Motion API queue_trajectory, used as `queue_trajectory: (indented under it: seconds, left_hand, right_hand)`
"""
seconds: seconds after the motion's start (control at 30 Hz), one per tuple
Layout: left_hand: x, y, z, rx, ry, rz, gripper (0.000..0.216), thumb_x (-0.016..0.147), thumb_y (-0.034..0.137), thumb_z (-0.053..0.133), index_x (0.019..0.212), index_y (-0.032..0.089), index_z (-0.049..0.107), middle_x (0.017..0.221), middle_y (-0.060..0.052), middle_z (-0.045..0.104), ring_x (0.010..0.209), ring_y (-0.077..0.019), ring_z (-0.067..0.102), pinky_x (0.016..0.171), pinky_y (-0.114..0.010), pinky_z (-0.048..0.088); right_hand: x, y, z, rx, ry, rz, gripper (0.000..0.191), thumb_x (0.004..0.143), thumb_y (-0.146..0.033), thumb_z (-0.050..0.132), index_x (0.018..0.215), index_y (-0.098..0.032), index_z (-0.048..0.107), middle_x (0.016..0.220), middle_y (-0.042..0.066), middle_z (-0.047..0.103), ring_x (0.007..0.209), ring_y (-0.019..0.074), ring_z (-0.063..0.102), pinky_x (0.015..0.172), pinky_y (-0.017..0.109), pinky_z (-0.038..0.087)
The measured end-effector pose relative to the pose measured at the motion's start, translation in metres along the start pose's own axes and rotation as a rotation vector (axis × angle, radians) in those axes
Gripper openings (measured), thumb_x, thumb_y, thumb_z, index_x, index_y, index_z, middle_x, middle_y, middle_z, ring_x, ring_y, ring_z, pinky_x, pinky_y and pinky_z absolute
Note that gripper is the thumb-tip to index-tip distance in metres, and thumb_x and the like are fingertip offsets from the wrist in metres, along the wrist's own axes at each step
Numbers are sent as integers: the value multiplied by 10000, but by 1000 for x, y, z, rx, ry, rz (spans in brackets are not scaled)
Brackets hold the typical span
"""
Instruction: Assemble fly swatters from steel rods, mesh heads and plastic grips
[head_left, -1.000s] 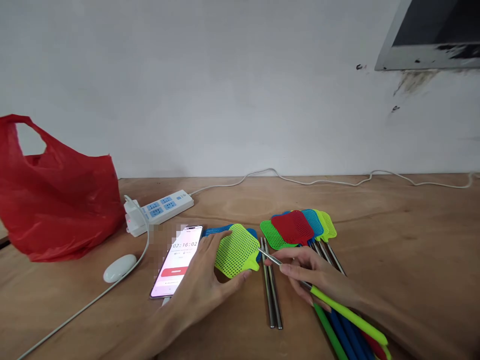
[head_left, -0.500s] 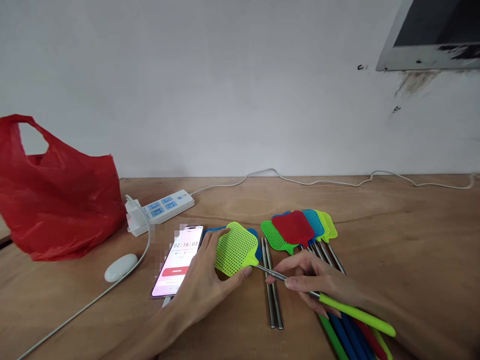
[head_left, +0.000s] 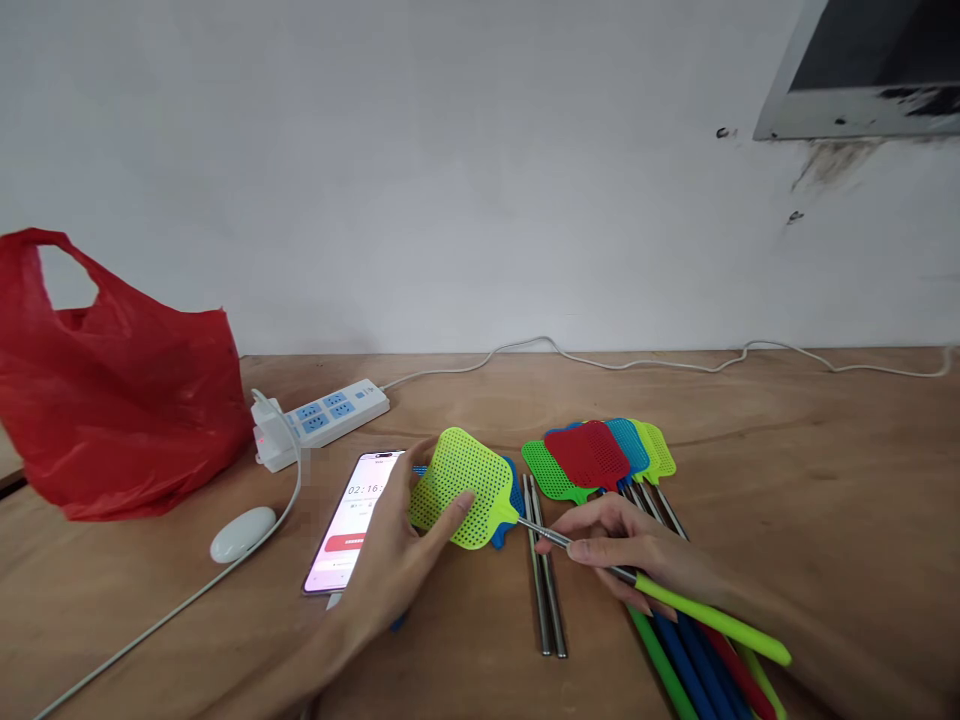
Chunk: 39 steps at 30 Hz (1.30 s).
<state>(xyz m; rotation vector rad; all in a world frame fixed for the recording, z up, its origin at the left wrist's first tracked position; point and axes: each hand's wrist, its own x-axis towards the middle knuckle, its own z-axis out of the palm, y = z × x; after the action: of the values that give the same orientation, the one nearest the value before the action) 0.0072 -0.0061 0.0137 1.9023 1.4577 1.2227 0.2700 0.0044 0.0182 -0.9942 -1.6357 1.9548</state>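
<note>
A yellow-green fly swatter (head_left: 487, 480) with a metal shaft and yellow-green handle is tilted between my hands. My left hand (head_left: 401, 545) grips its mesh head, the thumb on the front and the fingers hidden behind. Closed around the metal shaft, my right hand (head_left: 626, 545) pinches it just ahead of the handle. Part of a blue swatter head (head_left: 516, 495) shows behind the yellow-green one. Two metal rods (head_left: 550, 600) lie side by side beneath the held shaft. To the right is a fanned pile of swatters with green (head_left: 551, 468), red (head_left: 589, 452), blue and yellow-green heads.
A lit phone (head_left: 352, 540) lies by my left hand. Behind it are a white power strip (head_left: 352, 402) with a plugged-in charger and a white oval device (head_left: 242, 535) with a cable. A red plastic bag (head_left: 127, 400) stands at the left. A wall rises behind the table.
The yellow-green swatter's head has lifted slightly and shifted left. My left thumb has moved from its lower edge onto the mesh, closing the grip. My right hand stays on the shaft.
</note>
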Motion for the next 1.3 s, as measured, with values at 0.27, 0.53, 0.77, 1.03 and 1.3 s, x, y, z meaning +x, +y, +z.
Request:
queue_trajectory:
  seconds: [0.27, 0.53, 0.77, 1.03, 1.3]
  left_hand:
    - [5, -19, 1, -202, -42, -70, 430, 946, 425, 576, 1324, 226, 524, 1278, -88, 617, 1194, -283, 576, 990, -422, 477]
    - [4, -8, 1, -233, 22, -54, 343, 932, 359, 605, 1245, 238, 534, 1223, -72, 630, 1111, -251, 608, 900, -372, 518]
    - [2, -6, 2, -257, 3, -71, 363, 946, 365, 580, 1272, 234, 490, 1234, -90, 627, 1134, -273, 601, 847, -372, 535]
    - [-4, -11, 5, -178, 6, -50, 375, 950, 384, 562, 1285, 247, 462, 1237, -91, 611, 1157, -275, 583, 949, -441, 494]
    - [-5, -9, 7, -124, 20, -14, 330, 954, 354, 535, 1263, 267, 461, 1208, -63, 608, 1162, -258, 574, 958, -415, 494]
  right_hand:
    - [0, 3, 1, 5, -66, 20, 493, 840, -469, 680, 1168, -103, 713, 380, -76, 531, 225, 45, 338, 238, 134, 251]
    - [-2, 6, 5, -3, 6, -40, 463, 879, -462, 648, 1191, -125, 709, 375, -91, 497, 234, 42, 324, 243, 133, 239]
    - [-1, 7, 6, 19, 11, -39, 480, 866, -468, 667, 1191, -117, 711, 376, -88, 498, 240, 42, 333, 237, 126, 258]
    - [-2, 6, 11, 17, 19, -33, 478, 854, -478, 677, 1169, -123, 725, 376, -81, 501, 247, 43, 333, 247, 135, 223]
    - [-2, 9, 17, -36, 57, -49, 488, 878, -504, 641, 1179, -128, 718, 379, -90, 471, 265, 41, 316, 289, 153, 199]
